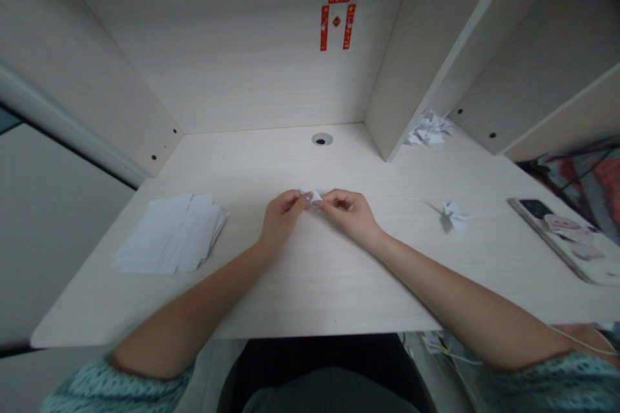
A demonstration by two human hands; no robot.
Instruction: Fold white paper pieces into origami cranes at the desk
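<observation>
Item: small white folded paper (314, 196), pinched between the left hand (281, 213) and right hand (349, 210), both closed on it with fingertips meeting, low over the middle of the pale wood-grain bench (300, 284). Step in hand, by judgement: a fine fold mid-way; the next crease would call for a precise fingertip pinch on thin, limp sheet. Also present: fanned stack of flat white sheets (172, 235) at left; one finished paper crane (451, 214) at right; heap of cranes (429, 129) on the shelf; phone (562, 232), glossy, flat.

White paper stack (172, 233); pale wood-grain desk (300, 284); red wall strips (338, 22).
</observation>
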